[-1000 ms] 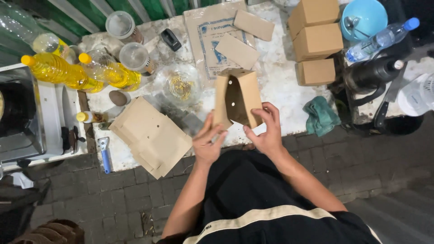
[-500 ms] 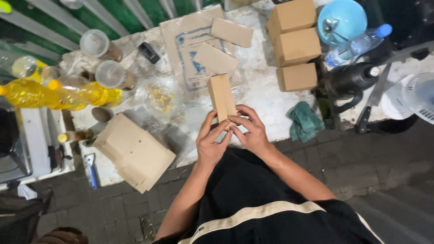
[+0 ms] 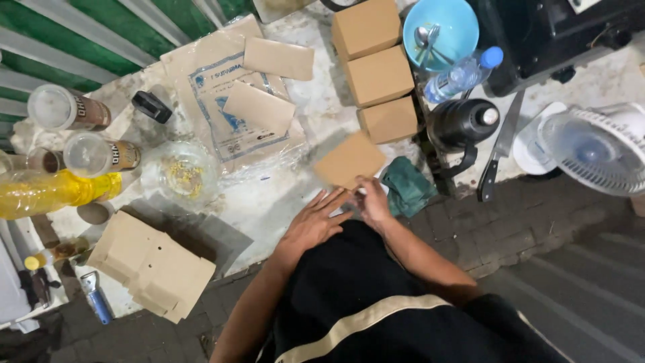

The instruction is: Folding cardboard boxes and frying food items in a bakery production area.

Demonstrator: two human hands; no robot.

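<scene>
At the near edge of the bench [image 3: 282, 202], the right hand [image 3: 373, 202] has its fingers [image 3: 359, 188] pinched on the lower corner of a brown cardboard box [image 3: 349, 158], which is blurred and lies flat-faced just in front of a row of three finished boxes [image 3: 379, 74]. The left hand [image 3: 314, 222] lies beside it, fingers spread and loose, holding nothing, its tips just short of the box.

With only one corner gripped, I'd judge the box could pop open or slide — towards the green cloth [image 3: 408, 187] right of it, or off the bench edge. A careless push away could shunt the nearest finished box, and the black flask [image 3: 463, 122] stands close beyond that.

Half a second ago both hands clasped the box upright and narrow; now it shows a broad face, lower down, and the left hand has let go.
</scene>
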